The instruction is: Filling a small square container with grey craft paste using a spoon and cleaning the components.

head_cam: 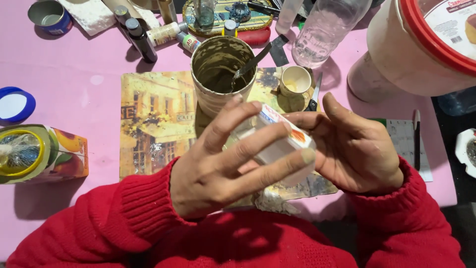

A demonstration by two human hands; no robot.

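Observation:
My left hand point(223, 159) and my right hand point(354, 146) together hold a small white carton point(280, 144) with red and blue print, just above a picture placemat point(151, 124). The left fingers wrap across the carton's front; the right hand cups its far end. Both wrists wear red knitted sleeves. Behind the hands stands a tall round can point(222, 74) of murky olive liquid with a dark-handled tool point(250, 64) leaning in it. A small cream cup point(296, 82) sits to the can's right.
The table has a pink cover point(74, 84). A cut juice carton point(42, 154) lies at the left, with a blue lid point(15, 104) above it. Small paint bottles point(141, 39), a clear plastic bottle point(325, 34) and a big white red-lidded bucket point(416, 49) stand behind. Scissors point(314, 97) lie by the cup.

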